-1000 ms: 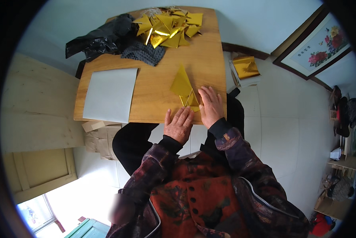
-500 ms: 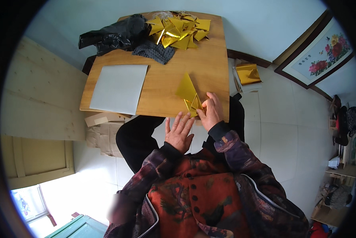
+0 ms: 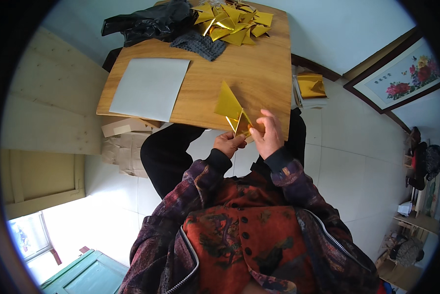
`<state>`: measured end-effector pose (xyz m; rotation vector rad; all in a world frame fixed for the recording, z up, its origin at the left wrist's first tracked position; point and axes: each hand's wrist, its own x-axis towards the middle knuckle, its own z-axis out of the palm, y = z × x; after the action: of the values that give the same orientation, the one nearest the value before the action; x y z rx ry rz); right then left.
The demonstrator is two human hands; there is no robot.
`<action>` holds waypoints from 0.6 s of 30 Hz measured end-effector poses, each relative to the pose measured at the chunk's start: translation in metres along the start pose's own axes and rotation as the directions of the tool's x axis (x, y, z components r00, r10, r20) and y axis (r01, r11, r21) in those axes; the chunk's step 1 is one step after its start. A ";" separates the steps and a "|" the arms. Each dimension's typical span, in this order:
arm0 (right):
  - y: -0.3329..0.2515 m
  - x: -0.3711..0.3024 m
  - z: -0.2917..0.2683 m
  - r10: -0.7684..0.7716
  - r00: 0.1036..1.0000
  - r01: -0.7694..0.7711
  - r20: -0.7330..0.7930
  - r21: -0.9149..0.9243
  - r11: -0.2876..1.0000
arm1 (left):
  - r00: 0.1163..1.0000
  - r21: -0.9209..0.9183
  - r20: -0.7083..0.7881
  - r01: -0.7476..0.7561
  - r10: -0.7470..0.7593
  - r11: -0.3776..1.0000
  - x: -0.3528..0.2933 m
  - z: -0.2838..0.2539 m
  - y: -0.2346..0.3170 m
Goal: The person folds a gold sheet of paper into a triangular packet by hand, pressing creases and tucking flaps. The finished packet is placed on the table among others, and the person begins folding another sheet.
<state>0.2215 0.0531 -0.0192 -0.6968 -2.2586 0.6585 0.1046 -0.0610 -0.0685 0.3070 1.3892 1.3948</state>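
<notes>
Folded gold paper [image 3: 228, 101] lies at the near edge of the worktop [image 3: 205, 81]; left hand [image 3: 227, 144] pinches its near corner, we judge to steady the creases; right hand [image 3: 269, 138] sits loosely curled against its right side, grip unclear to us

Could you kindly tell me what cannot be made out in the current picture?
In the head view:
Folded gold paper: its near end is partly covered by the left hand.
Gold pile: overlapping pieces hide one another, preventing a count.
Black bag: opaque plastic hides any contents.
Light sheet: its underside faces the wooden table.
Window: glare washes out the scene beyond.
</notes>
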 end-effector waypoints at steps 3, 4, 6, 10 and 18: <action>-0.004 -0.011 -0.024 0.316 0.916 -0.337 0.246 0.047 0.940 | 0.999 -0.112 0.008 -0.044 0.045 0.993 -0.006 0.003 0.003; -0.006 -0.016 -0.029 0.303 0.913 -0.340 0.274 0.103 0.935 | 0.998 -0.164 0.017 -0.064 0.067 0.984 -0.008 0.004 0.005; -0.010 -0.023 -0.033 0.390 0.789 -0.585 0.475 0.386 0.713 | 0.993 -0.266 0.039 -0.100 0.114 0.959 -0.014 0.006 0.006; -0.012 -0.029 -0.023 0.361 0.717 -0.697 0.596 0.590 0.408 | 0.983 -0.208 0.077 -0.149 0.168 0.967 -0.026 0.012 0.008; -0.015 -0.035 -0.017 0.351 0.734 -0.679 0.581 0.643 0.355 | 0.975 -0.151 0.117 -0.173 0.191 0.973 -0.038 0.012 0.011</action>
<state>0.2509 0.0244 -0.0145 -0.8267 -1.5735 2.1783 0.1233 -0.0819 -0.0377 0.4347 1.1725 1.5860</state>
